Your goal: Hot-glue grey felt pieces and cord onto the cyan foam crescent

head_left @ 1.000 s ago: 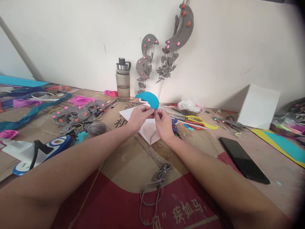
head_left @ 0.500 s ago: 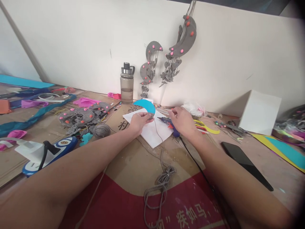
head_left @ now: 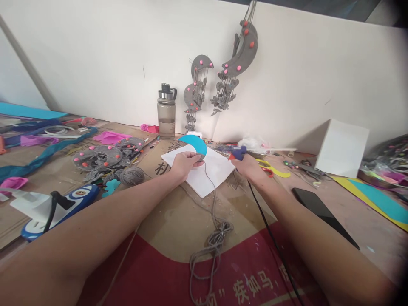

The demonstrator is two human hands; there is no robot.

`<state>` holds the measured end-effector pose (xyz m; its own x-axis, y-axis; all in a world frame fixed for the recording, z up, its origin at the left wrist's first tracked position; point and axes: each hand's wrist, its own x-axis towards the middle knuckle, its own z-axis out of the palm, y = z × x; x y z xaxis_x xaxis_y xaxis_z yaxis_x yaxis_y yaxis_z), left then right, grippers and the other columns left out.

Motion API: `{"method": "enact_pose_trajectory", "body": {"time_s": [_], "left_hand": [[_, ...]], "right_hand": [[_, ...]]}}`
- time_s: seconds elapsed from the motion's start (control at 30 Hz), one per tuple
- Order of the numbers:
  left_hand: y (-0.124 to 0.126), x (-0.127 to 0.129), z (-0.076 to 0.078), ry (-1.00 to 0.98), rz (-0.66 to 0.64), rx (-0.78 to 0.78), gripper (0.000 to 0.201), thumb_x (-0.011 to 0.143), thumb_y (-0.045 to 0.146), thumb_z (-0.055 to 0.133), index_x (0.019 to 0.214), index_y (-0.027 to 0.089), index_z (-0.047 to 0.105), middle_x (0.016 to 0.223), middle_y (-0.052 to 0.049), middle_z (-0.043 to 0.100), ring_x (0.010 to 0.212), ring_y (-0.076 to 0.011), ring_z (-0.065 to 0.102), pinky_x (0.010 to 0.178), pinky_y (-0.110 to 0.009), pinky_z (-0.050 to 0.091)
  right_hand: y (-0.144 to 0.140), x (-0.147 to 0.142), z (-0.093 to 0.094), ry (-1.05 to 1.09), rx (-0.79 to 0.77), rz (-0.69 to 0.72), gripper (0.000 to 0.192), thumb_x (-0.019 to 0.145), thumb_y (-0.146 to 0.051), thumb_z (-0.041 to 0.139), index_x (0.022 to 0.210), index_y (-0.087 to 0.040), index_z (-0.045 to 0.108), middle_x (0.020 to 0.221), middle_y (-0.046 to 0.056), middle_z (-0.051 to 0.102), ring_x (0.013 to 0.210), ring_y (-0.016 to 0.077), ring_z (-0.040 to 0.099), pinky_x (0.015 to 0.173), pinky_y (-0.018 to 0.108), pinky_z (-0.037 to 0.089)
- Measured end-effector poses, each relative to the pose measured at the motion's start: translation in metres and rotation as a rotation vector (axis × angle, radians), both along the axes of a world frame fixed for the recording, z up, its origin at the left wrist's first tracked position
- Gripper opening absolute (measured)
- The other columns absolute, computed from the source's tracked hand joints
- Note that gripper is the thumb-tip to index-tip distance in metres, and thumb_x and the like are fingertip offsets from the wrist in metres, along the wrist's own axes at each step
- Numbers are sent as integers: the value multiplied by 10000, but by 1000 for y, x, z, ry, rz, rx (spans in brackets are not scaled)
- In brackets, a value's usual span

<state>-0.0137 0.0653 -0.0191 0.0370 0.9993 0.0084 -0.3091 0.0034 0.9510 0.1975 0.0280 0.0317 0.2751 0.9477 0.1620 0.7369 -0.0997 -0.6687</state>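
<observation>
My left hand (head_left: 186,163) pinches a blue crescent-shaped foam piece (head_left: 194,143) and the end of a grey string (head_left: 212,199) over a white sheet (head_left: 216,172). The string trails down to a loose bundle (head_left: 215,240) on the cardboard. My right hand (head_left: 250,167) grips a blue glue gun (head_left: 237,152), lifted just right of the sheet, with its black cord (head_left: 270,242) running back along my forearm.
A water bottle (head_left: 166,111) stands by the wall under hanging grey moon ornaments (head_left: 237,55). Grey felt moons (head_left: 102,155) and a yarn ball (head_left: 132,175) lie left. Scissors (head_left: 276,170), a black phone (head_left: 323,214) and a white box (head_left: 342,146) lie right.
My right hand left the blue crescent, reached right to the glue gun, closed on it and lifted it. My left hand kept hold of the crescent and string.
</observation>
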Motion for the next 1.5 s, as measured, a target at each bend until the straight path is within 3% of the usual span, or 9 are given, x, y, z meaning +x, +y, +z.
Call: {"method": "enact_pose_trajectory", "body": {"time_s": [0.1,0.2,0.33,0.43,0.57,0.9,1.13,1.5], "left_hand": [[1,0,0,-17,13,-8,105,713,187,755,742,111,689,760,-73,710,694,-152,694,822,-327,550],[-1,0,2,-93,61,-9,125,706,196,761,717,105,676,740,-66,697,702,-144,683,860,-346,548],[-4,-1,5,-185,115,53,158,683,190,778,651,99,653,691,-42,665,671,-125,657,899,-376,547],[-3,-1,4,-168,121,44,125,690,167,766,654,101,666,681,-34,658,658,-124,658,912,-375,542],[0,-1,1,-128,130,20,109,684,159,771,665,111,675,713,-43,671,666,-139,674,897,-370,547],[2,0,-3,-94,129,31,177,632,192,814,663,117,657,679,-33,657,662,-153,678,855,-371,564],[4,0,-4,-100,130,20,198,606,186,830,672,123,654,679,-46,666,728,-189,697,824,-348,568],[2,0,-2,-90,147,42,131,662,175,782,678,112,669,725,-53,676,669,-146,681,825,-342,563]], "right_hand": [[-1,-8,2,279,127,30,231,749,-283,591,950,-172,571,961,90,681,774,188,649,587,275,537],[-7,-23,-2,489,256,218,249,752,-218,546,996,-192,507,1048,61,646,755,142,641,627,290,583],[-21,-42,-9,477,318,481,282,780,-246,538,1050,-196,475,1060,57,629,740,130,617,589,290,576],[-30,-48,-10,360,308,563,251,834,-301,506,1057,-187,484,986,48,630,625,106,563,544,279,526],[-32,-48,-10,176,290,538,279,864,-348,491,1085,-179,499,903,49,643,567,118,529,559,301,484],[-29,-47,-18,-63,344,488,362,864,-362,481,1161,-155,500,1016,124,649,860,239,593,792,398,473],[-28,-48,-19,-99,346,475,331,872,-354,463,1136,-160,509,1025,127,644,882,244,579,805,388,456],[-29,-47,-18,-101,346,462,363,871,-335,466,1184,-154,508,1058,135,649,904,248,588,822,388,456]]}}
